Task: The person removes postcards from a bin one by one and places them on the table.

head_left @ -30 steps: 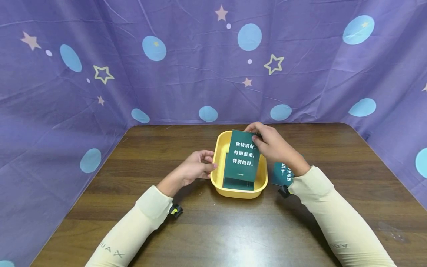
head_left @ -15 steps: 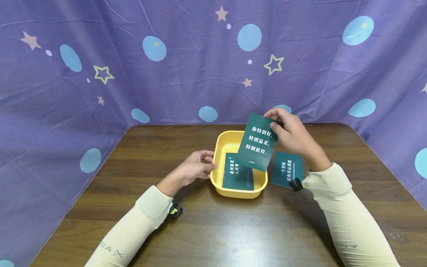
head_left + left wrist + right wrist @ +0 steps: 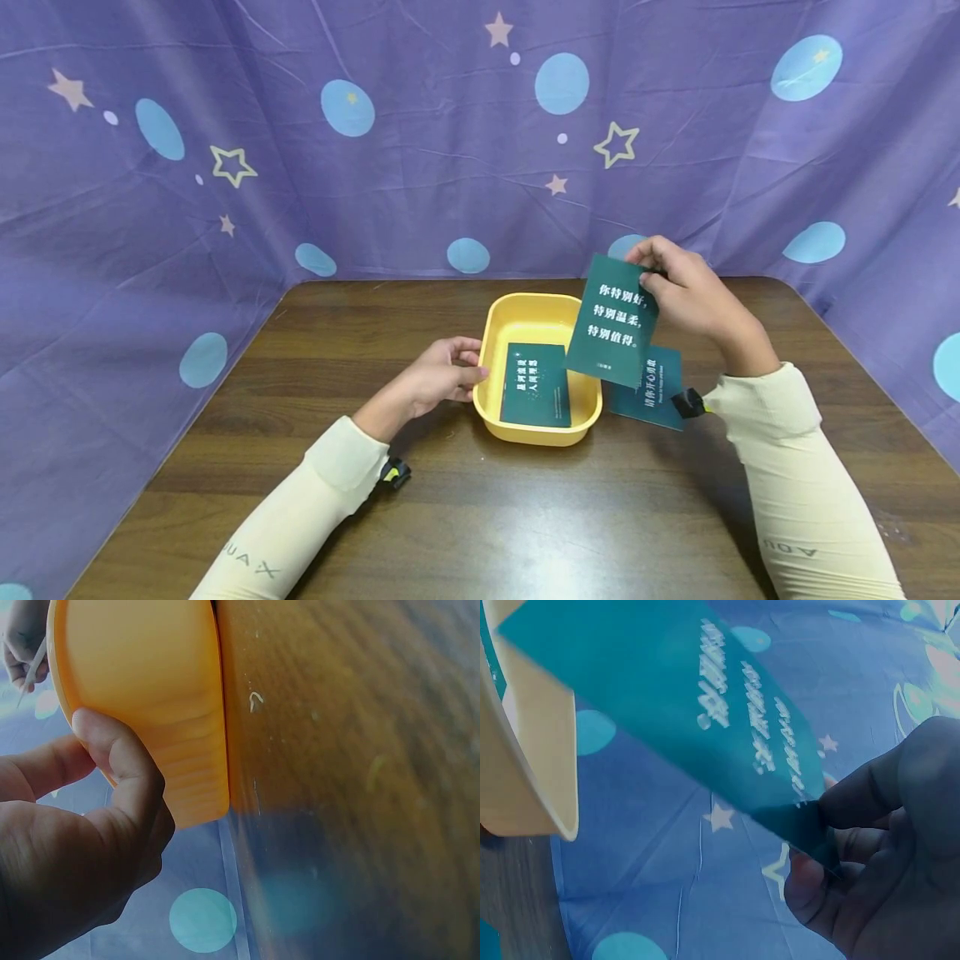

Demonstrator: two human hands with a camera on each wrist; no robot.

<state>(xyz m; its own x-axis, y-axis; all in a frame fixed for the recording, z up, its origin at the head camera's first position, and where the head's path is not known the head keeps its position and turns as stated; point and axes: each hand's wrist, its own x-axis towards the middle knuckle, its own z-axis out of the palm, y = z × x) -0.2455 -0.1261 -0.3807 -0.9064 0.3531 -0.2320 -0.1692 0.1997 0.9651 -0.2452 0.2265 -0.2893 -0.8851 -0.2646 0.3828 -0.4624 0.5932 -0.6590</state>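
Note:
A dark green card (image 3: 611,321) with white printed characters is pinched at its upper right by my right hand (image 3: 686,292). It hangs tilted above the tray's right rim and partly covers a second green card (image 3: 656,400) lying on the table. The yellow tray (image 3: 540,435) sits mid-table with another green card (image 3: 536,387) flat inside it. My left hand (image 3: 435,379) grips the tray's left rim; in the left wrist view the thumb (image 3: 112,746) lies over that rim. The right wrist view shows the thumb and fingers at one corner of the raised card (image 3: 652,682).
The brown wooden table (image 3: 450,517) extends on all sides of the tray. A purple curtain (image 3: 420,167) with stars and blue dots hangs along its back and sides.
My right hand has carried the card up and to the right, out from over the tray. The card in the tray now shows fully. The left hand and tray stay put.

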